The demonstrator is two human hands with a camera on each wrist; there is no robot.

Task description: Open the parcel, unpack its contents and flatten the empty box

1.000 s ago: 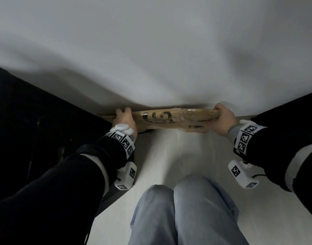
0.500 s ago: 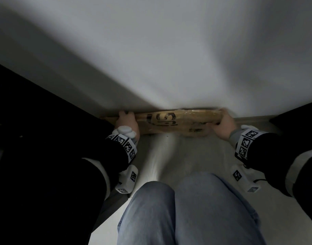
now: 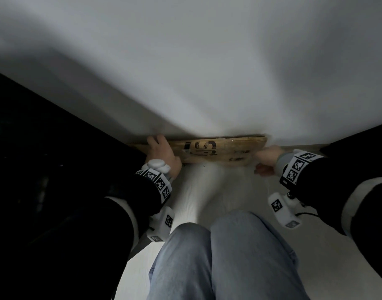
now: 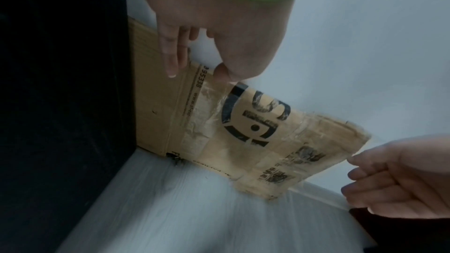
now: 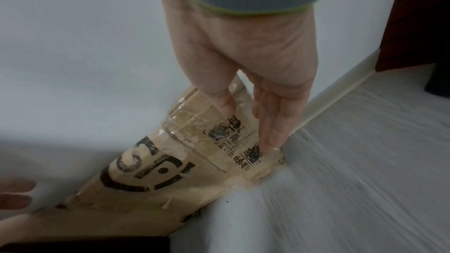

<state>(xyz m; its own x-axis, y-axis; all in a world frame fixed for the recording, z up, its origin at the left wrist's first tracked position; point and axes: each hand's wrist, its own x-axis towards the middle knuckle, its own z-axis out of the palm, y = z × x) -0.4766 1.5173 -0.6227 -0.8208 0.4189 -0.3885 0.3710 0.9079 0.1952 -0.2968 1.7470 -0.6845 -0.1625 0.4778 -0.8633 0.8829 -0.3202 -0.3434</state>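
The flattened cardboard box with black print stands on edge on the pale floor and leans against the white wall. Clear tape wrinkles across its face. My left hand rests on its upper left corner. In the left wrist view the fingers lie straight against the left flap and the thumb touches the top edge. My right hand is beside the box's right end. In the right wrist view its straight fingertips touch the printed face near the lower right corner.
A black cabinet stands against the wall on the left and hides the box's left end. Dark furniture stands on the right. A pale skirting board runs along the wall. My knees in jeans are close in front.
My right hand has let go of the box's right edge and drawn slightly back and down. The box now leans against the wall. My left hand stays at the top left corner.
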